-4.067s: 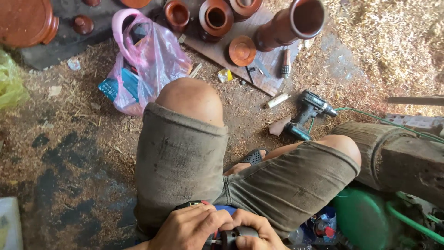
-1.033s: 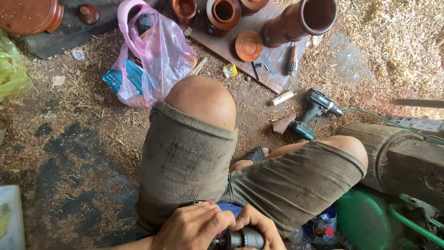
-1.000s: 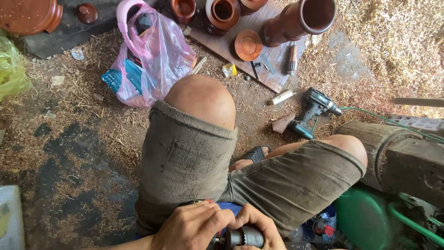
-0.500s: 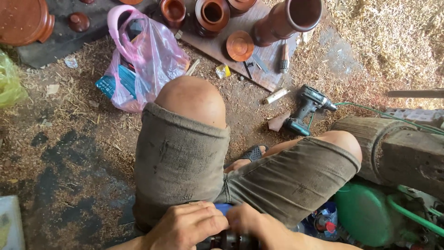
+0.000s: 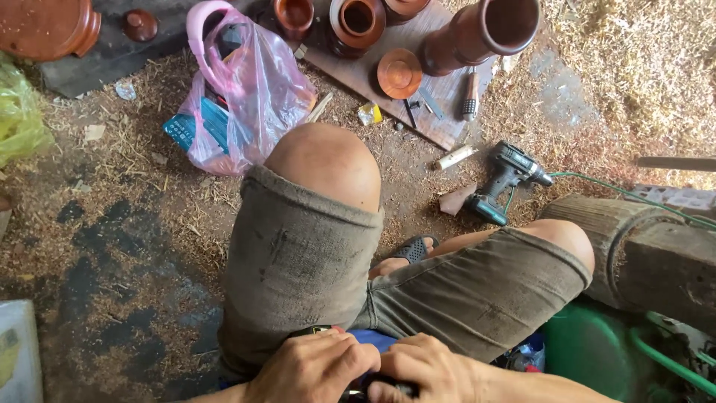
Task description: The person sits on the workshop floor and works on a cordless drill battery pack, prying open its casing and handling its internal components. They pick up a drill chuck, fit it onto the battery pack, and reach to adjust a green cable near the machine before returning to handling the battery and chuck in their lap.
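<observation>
My left hand [image 5: 313, 369] and my right hand [image 5: 436, 367] are closed together at the bottom edge, over my lap between my thighs. Both grip a small dark object [image 5: 373, 389]; only a sliver of it shows between the fingers, and what kind of thing it is cannot be told. A blue item [image 5: 377, 339] lies just beyond my knuckles. My bent knees in grey-green shorts [image 5: 298, 254] fill the middle of the view.
A cordless drill [image 5: 507, 179] lies on the sawdust floor to the right. A board [image 5: 447, 123] at the top carries turned wooden vases [image 5: 477, 30], a lid and hand tools. A pink plastic bag [image 5: 246, 97] sits top left. A log [image 5: 641, 246] and green container [image 5: 589, 351] stand right.
My hands have closed more tightly over the dark object, hiding the round end that showed a second ago. The view drifted slightly; nothing on the floor moved.
</observation>
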